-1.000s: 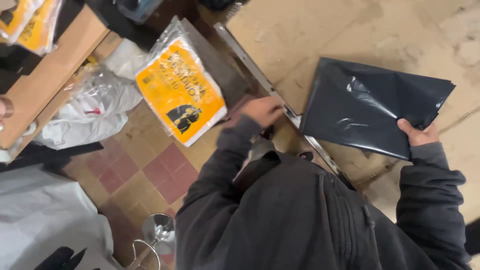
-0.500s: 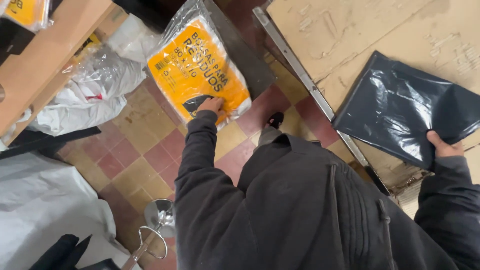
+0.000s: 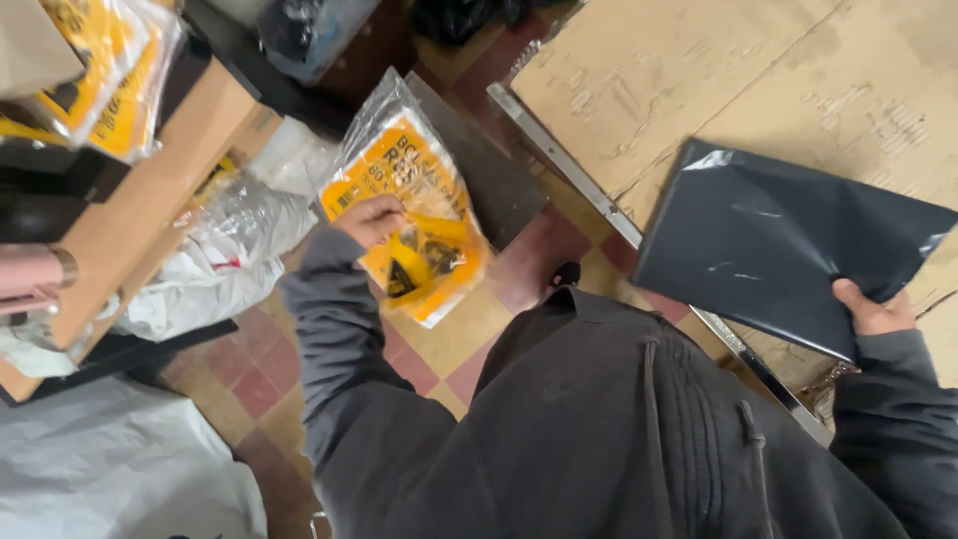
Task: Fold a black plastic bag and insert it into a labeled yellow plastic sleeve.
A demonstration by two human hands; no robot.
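- Cardboard-covered table [image 3: 699,70], upper right of frame: bore the black plastic mailer bag [image 3: 768,250], flat, glossy, lightly creased; right hand [image 3: 873,311] clamped on its lower corner.
- Orange-and-clear packet of bags [image 3: 419,220], centre left, over the tiled floor [image 3: 249,389]: crinkled, printed black; left hand [image 3: 371,218] closed on its edge.
- Risk, judged: slick film could slip from that one-edge pinch; the mailer could slide off the table.
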